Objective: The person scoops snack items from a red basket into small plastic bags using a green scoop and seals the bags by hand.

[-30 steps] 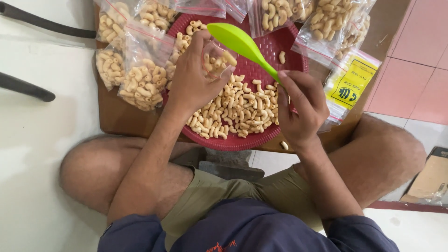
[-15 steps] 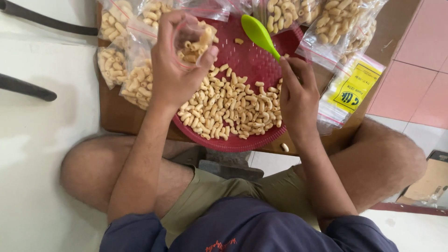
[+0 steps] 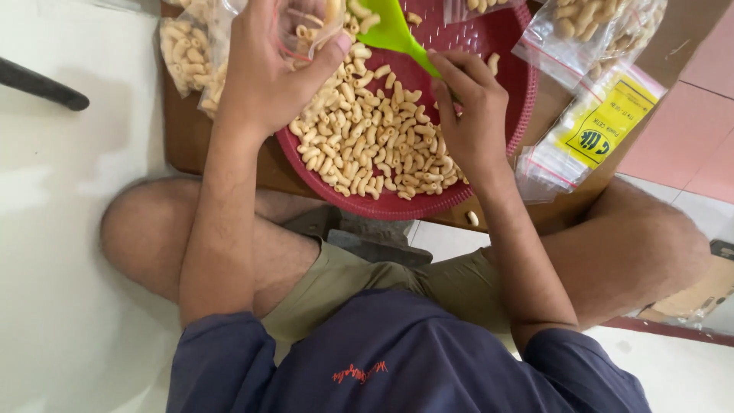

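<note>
A round red perforated tray (image 3: pixel 501 157) holds a heap of pale elbow macaroni (image 3: pixel 378 138) on a low wooden board. My left hand (image 3: pixel 264 73) grips a small clear plastic bag (image 3: pixel 310 30) with some macaroni in it, above the tray's left rim. My right hand (image 3: pixel 466 115) holds the handle of a lime-green plastic scoop (image 3: pixel 390 30), whose bowl carries macaroni right at the mouth of that bag.
Filled clear bags of macaroni (image 3: pixel 180 50) lie at the board's left, others at the top right (image 3: pixel 589 30). A stack of empty bags with a yellow label (image 3: pixel 592 134) sits right of the tray. One loose piece (image 3: pixel 472 218) lies on the board (image 3: pixel 191 145). My bare knees flank the board.
The view has shifted, so the tray sits higher. My right hand brought the scoop, now loaded, left to the bag's mouth. My left hand kept the bag raised.
</note>
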